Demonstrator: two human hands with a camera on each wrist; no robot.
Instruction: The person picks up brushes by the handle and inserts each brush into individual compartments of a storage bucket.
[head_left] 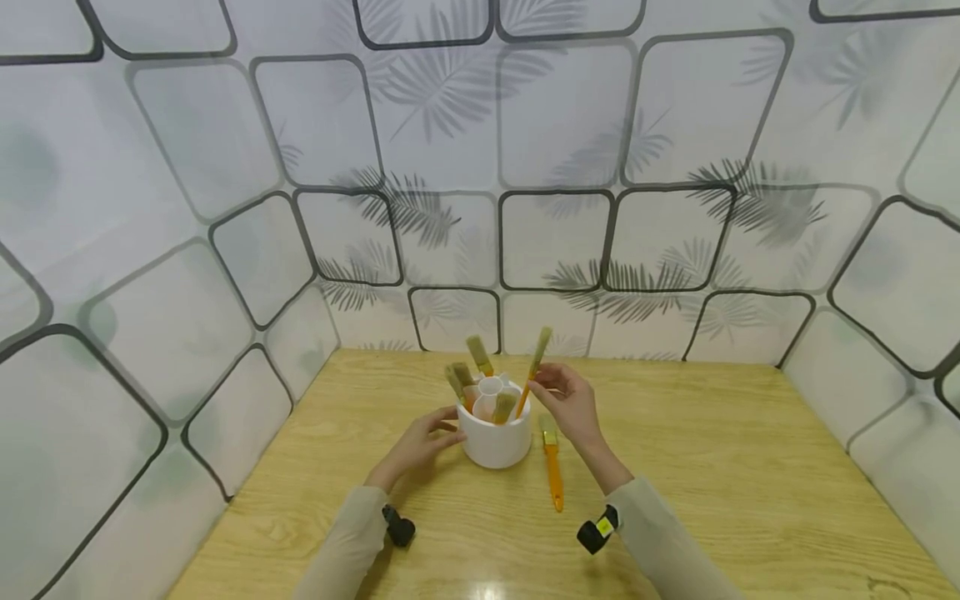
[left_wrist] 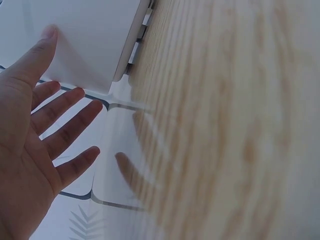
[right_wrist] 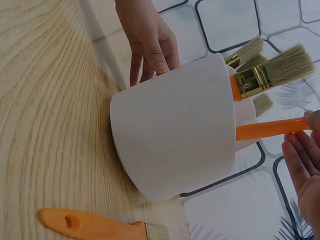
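A round white holder point(head_left: 497, 450) stands on the table with several paintbrushes in it, bristles up. My right hand point(head_left: 570, 400) pinches the orange handle of a paintbrush point(right_wrist: 270, 128) at the holder's right side; its lower end is inside the rim. At the holder's left side is my left hand point(head_left: 420, 446), fingers spread and thumb and fingertips against the wall, as the left wrist view point(left_wrist: 55, 135) also has it. Another orange-handled paintbrush point(head_left: 553, 471) lies on the table to the right, bristles pointing away.
Inside the holder are white cup-like compartments point(head_left: 491, 385) between the brushes. The wooden table point(head_left: 712, 467) reaches back to a patterned wall covering point(head_left: 555, 242), which also closes in the left and right sides. Both wrists carry small black cameras point(head_left: 400, 528).
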